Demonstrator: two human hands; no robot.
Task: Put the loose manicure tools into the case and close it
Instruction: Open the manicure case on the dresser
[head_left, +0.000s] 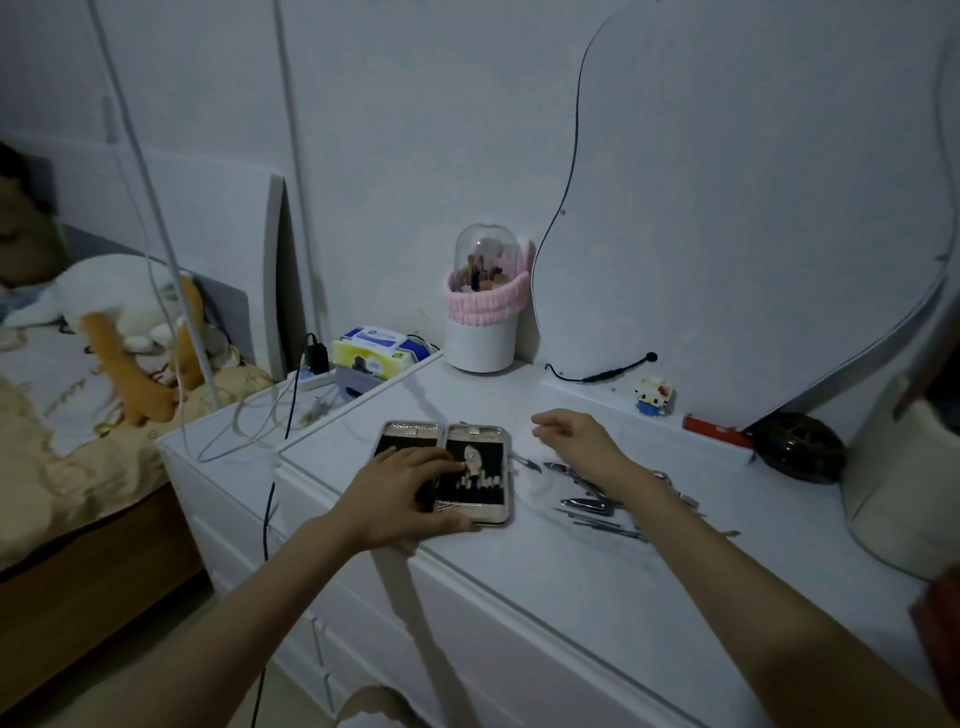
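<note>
The left hand lies flat with straight fingers on the open case at the centre of the frame. The right hand hovers loose and holds nothing. The loose tools lie just below and right of it, so it is the nearer hand.

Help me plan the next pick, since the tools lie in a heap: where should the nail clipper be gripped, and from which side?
Probably pinch the nail clipper across its long sides, from above. It lies flat on the dresser top at the pile's near-left edge, so its left end looks free; other tools crowd its right.
</note>
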